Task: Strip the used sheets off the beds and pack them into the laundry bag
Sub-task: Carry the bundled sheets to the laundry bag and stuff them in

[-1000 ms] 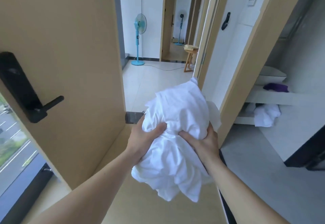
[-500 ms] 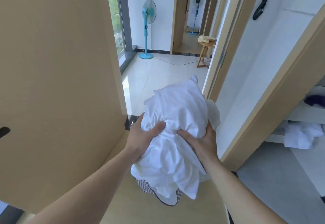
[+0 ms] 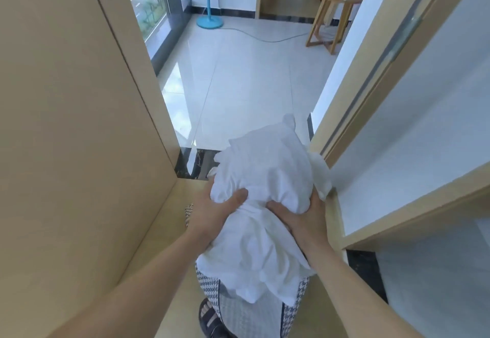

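A crumpled bundle of white sheets point(image 3: 265, 176) hangs in front of me, held between both hands at waist height. My left hand point(image 3: 214, 213) grips its left side, thumb pressed into the cloth. On the right side my right hand point(image 3: 302, 218) grips it the same way. Below the bundle a grey and houndstooth-patterned cloth point(image 3: 254, 311) shows, partly hidden by the sheets; I cannot tell whether it is a bag or clothing.
An open tan door point(image 3: 79, 125) stands close on the left, a door frame point(image 3: 371, 86) on the right. Beyond lies a white tiled floor point(image 3: 246, 80) with a blue fan base point(image 3: 210, 21), a cable and a wooden stool point(image 3: 334, 14). A sandalled foot point(image 3: 209, 319) shows below.
The view has tilted down and moved forward through the doorway. The door handle and the shelves on the right have left the view. Both hands keep the same grip on the bundle.
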A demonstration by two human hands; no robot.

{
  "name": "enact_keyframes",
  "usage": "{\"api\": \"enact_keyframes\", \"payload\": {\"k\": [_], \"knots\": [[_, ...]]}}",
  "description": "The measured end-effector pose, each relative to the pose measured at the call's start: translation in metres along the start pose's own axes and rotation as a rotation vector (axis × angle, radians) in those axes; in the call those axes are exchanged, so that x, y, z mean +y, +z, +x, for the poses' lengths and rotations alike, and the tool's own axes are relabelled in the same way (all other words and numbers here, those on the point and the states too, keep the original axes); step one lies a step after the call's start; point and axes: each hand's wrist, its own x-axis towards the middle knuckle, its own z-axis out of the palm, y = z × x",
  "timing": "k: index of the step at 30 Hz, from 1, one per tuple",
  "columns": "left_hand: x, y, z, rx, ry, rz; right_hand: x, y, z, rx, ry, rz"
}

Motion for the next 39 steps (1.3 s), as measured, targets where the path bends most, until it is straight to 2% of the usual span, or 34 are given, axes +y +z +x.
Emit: {"api": "enact_keyframes", "payload": {"k": [7,13,18,21,24,26,28,30,31,32,33,35,36,37,39], "knots": [[-0.126,0.026,0.099,0.012,-0.203,-0.033,0.117,0.044,0.082,-0.025,0.205,-0.164],[-0.252,0.043,0.154,0.046,-0.381,-0.042,0.231,0.076,0.141,-0.142,0.333,-0.288],[-0.325,0.064,0.186,0.12,-0.478,-0.008,0.291,0.088,0.182,-0.208,0.398,-0.414],[-0.356,0.065,0.2,0.156,-0.576,0.105,0.314,0.099,0.201,-0.248,0.417,-0.48],[-0.358,0.067,0.208,0.133,-0.722,0.437,0.332,0.112,0.211,-0.259,0.43,-0.484],[-0.35,0.069,0.206,0.042,-0.634,0.556,0.338,0.12,0.212,-0.273,0.439,-0.485],[-0.337,0.067,0.193,-0.012,-0.319,0.784,0.336,0.129,0.211,-0.286,0.438,-0.481],[-0.343,0.052,0.185,0.084,0.017,1.07,0.332,0.14,0.21,-0.307,0.434,-0.498],[-0.346,0.041,0.186,0.149,0.091,1.172,0.327,0.143,0.21,-0.308,0.426,-0.508],[-0.347,0.028,0.191,0.216,0.071,1.242,0.321,0.147,0.211,-0.306,0.415,-0.51],[-0.344,0.017,0.197,0.257,-0.056,1.277,0.314,0.151,0.213,-0.303,0.409,-0.502],[-0.335,0.005,0.211,0.228,-0.434,1.203,0.302,0.156,0.215,-0.279,0.41,-0.446],[-0.331,0.004,0.217,0.191,-0.554,1.132,0.295,0.16,0.216,-0.266,0.407,-0.407],[-0.327,0.005,0.221,0.15,-0.594,1.077,0.287,0.165,0.217,-0.256,0.394,-0.366],[-0.322,0.006,0.223,0.147,-0.504,1.0,0.274,0.18,0.215,-0.219,0.348,-0.305]]}}
